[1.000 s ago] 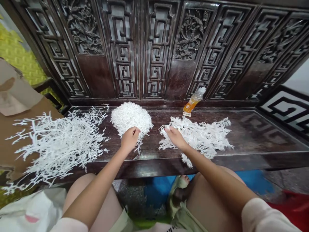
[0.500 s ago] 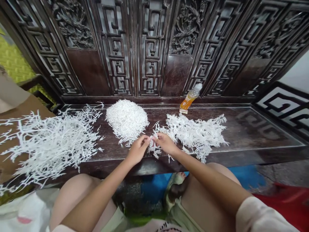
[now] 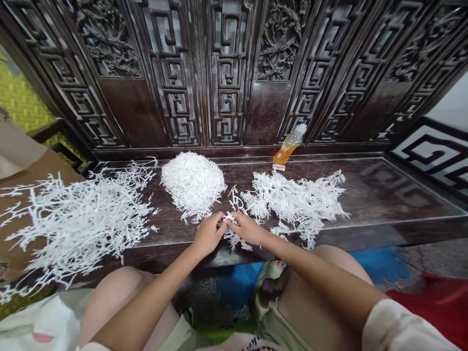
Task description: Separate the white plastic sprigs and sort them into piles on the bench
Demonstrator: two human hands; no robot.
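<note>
While left hand [image 3: 209, 234] and right hand [image 3: 250, 229] both pinch one white sprig [image 3: 234, 239], a hard tug could snap its thin branches, scattering bits over the desk [image 3: 373, 202]!

Seemingly a home, carved wooden bench [image 3: 373, 195]

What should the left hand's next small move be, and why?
Probably a gentle pull with the left hand, toward the heap of short white bits, while the right hand steadies the white branched piece. Both hands' fingertips meet at that piece near the front of the bench, and the heap lies just beyond the left hand.
</note>
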